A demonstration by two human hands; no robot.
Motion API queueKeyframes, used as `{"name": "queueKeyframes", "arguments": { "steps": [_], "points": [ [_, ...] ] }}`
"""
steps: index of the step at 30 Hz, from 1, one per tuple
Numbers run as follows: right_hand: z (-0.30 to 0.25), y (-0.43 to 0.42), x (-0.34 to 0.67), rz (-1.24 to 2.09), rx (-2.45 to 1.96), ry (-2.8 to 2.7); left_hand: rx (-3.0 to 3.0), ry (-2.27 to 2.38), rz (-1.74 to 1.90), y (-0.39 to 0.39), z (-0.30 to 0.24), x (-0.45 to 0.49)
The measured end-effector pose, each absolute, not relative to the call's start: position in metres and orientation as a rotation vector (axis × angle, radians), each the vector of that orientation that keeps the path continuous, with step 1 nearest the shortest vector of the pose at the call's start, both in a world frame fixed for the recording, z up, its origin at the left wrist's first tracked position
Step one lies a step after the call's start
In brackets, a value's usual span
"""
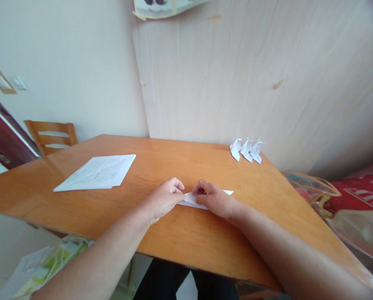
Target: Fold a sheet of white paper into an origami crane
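Observation:
A folded piece of white paper [192,201] lies on the wooden table in front of me, its pointed end showing to the right beyond my fingers. My left hand [167,196] pinches its left end between thumb and fingertips. My right hand [216,198] rests over its middle and right part, fingers curled and thumb against the paper. Part of the paper is hidden under the right hand. Both hands are close together, a small gap between their fingertips.
A stack of printed sheets [99,171] lies to the left on the table [174,160]. Three folded paper figures [245,150] stand at the far right edge by the wall. A wooden chair [53,133] is beyond the left end. Bags [358,191] sit right of the table.

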State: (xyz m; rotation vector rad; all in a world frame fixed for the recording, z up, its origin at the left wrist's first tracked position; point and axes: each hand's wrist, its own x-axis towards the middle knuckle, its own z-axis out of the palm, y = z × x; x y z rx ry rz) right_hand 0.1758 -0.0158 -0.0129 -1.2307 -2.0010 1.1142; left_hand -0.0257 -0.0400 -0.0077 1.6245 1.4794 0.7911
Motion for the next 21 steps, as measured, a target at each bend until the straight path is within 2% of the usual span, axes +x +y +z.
{"name": "queueKeyframes", "arguments": {
  "steps": [9,21],
  "points": [
    [-0.018,-0.016,0.175,1.091,-1.242,-2.027,1.617,1.465,0.786,-0.036,-0.004,-0.028],
    [-0.025,-0.011,0.178,1.031,-1.195,-2.067,1.917,1.547,0.691,-0.032,-0.032,-0.04]
  ]
}}
